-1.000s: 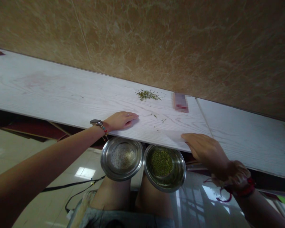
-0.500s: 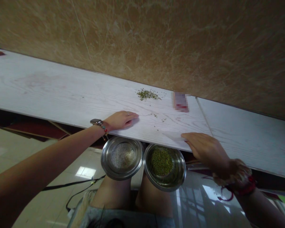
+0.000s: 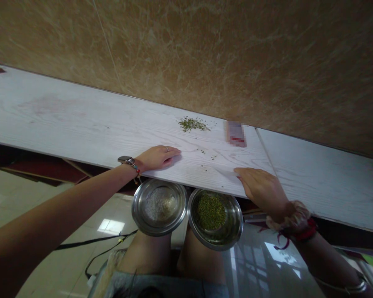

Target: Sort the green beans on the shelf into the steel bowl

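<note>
My left hand (image 3: 160,157) lies flat on the white wood-grain tabletop (image 3: 81,120), fingers stretched to the right and holding nothing. At the front edge, my right hand (image 3: 262,188) has its fingers pressed together, pointing left. A faint pale shape shows by its fingertips; what it is, I cannot make out. Between the hands lie a few loose green beans (image 3: 204,166). Farther back is a small spread pile of green beans (image 3: 192,123). Two metal bowls rest on the lap: the left bowl (image 3: 136,217) holds whitish grains, the right bowl (image 3: 234,225) holds green beans.
A blurred-out flat packet or phone-like object (image 3: 236,133) lies behind, near the brown marbled wall (image 3: 186,54). A seam crosses the tabletop at right. Dark cables (image 3: 96,240) run over the tiled floor at lower left.
My right hand has moved slightly left and away from me over the tabletop edge. A single bean now shows near the edge above the right bowl. My left hand stays in place.
</note>
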The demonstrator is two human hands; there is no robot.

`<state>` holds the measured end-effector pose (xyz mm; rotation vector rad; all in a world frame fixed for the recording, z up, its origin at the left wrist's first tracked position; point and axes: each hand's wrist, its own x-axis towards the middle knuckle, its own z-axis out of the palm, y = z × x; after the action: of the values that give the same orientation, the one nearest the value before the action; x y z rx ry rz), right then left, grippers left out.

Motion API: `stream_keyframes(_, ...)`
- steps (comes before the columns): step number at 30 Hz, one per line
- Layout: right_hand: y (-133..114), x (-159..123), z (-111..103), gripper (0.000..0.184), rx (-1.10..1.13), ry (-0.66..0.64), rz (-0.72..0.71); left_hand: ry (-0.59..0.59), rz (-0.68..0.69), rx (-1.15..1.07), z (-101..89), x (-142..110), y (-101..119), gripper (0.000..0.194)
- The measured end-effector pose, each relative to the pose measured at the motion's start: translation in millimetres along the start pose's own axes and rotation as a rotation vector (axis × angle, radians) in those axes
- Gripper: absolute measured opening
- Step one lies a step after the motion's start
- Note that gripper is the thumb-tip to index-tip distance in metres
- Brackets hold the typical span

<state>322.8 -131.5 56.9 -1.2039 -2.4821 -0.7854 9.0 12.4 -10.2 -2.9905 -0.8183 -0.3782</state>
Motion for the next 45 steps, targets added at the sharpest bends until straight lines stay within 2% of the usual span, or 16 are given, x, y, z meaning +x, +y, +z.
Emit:
stream_keyframes(7,-9.0,6.8,-0.9,0.025,0.025,0.047,0.029,0.010,0.018,0.002,0.8,0.6,-0.4,0.033)
stream_keyframes(14,-14.1,19.0,9.4,0.028,0.136,-0.017,-0.003,0.023,0.018,-0.010,0.0,0.0,0.2,0.032)
stream_keyframes(21,-0.6,5.6,-7.8,0.025,0.234,0.001,-0.018,-0.001,-0.002,-0.011,0.1,0.4,0.5,0.034)
stream_keyframes(25,-2.1,7.8,-6.4,0.025,0.251,-0.040,0.011,0.008,0.006,0.001,0.2,0.4,0.7,0.034)
stream_keyframes(29,-6.9,11.2,-7.0,0.028,0.298,-0.077,-0.034,0.008,0.039,0.000,-1.3,0.1,1.5,0.034)
stream_keyframes(35,-13.2,6.4,-34.4,0.028,0.376,-0.059,-0.130,-0.059,0.097,-0.015,-5.3,0.5,2.0,0.034)
stream_keyframes(39,-16.6,3.4,-50.5,0.026,0.416,-0.076,-0.097,-0.095,0.086,0.000,-5.9,1.3,2.2,0.034)
stream_keyframes(42,-18.2,4.4,-48.7,0.025,0.380,-0.048,-0.033,-0.089,0.081,0.016,-5.0,1.4,2.1,0.034)
stream_keyframes(45,-20.4,10.0,-35.2,0.025,0.312,-0.010,-0.013,-0.067,0.088,0.021,-4.4,1.2,2.3,0.034)
